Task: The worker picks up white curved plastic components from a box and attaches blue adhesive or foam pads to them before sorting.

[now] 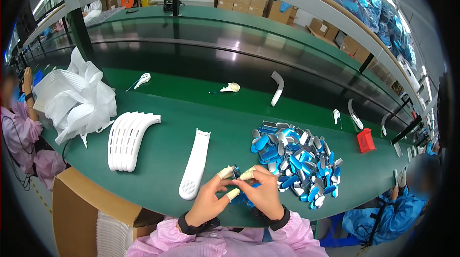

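My left hand (pixel 209 201) and my right hand (pixel 263 192) meet over the front of the green table, pale covers on several fingertips. Between their fingertips a small dark-blue piece (pixel 235 170) is pinched by both; its full shape is hidden. Bits of blue film (pixel 245 198) show beneath the hands. Left of them lies a long white plastic shell (pixel 195 165) with a perforated round end toward me. To the right spreads a pile of small oval caps (pixel 299 161), silver and shiny blue.
Stacked curved white slotted shells (pixel 128 142) and white foam sheets (pixel 76 94) lie at left. An open cardboard box (pixel 76 209) stands below the left edge. Beyond are a dark conveyor (pixel 201 48), white parts and a red bin (pixel 365 140). Co-workers sit at both sides.
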Action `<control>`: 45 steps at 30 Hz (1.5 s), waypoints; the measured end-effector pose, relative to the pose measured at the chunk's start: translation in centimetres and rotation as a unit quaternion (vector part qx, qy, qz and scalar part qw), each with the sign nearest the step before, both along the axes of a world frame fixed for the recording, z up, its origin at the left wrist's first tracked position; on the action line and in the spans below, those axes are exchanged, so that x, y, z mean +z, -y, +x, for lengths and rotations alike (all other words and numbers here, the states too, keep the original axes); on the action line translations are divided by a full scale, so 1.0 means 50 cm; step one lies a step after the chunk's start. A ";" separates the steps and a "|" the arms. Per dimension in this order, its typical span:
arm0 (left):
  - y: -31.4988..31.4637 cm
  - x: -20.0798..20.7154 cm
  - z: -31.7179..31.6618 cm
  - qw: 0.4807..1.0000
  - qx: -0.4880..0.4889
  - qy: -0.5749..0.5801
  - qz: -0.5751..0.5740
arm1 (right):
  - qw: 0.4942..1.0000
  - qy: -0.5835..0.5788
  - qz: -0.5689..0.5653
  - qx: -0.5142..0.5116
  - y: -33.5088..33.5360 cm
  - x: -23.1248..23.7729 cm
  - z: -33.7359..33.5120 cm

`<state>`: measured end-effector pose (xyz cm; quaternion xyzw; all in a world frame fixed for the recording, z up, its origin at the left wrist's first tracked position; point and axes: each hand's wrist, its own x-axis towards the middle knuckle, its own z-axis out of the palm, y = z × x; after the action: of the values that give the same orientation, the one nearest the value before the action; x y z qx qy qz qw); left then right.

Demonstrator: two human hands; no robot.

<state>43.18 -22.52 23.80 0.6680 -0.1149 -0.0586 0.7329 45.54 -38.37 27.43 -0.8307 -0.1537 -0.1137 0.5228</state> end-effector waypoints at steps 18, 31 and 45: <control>-0.022 0.028 -0.007 0.999 -0.012 0.020 0.036 | 0.911 -0.310 0.201 0.183 0.047 -0.028 0.005; -0.036 0.037 -0.006 0.988 0.029 -0.072 -0.132 | 0.929 -0.009 -0.367 0.034 0.117 -0.041 -0.050; -0.060 0.046 0.006 0.954 0.146 0.203 0.165 | 0.902 -0.277 0.315 0.103 0.012 -0.017 -0.022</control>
<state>43.46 -19.53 26.09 0.7868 -0.1517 0.1678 0.5743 44.42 -38.97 26.55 -0.6001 -0.0433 0.1326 0.7877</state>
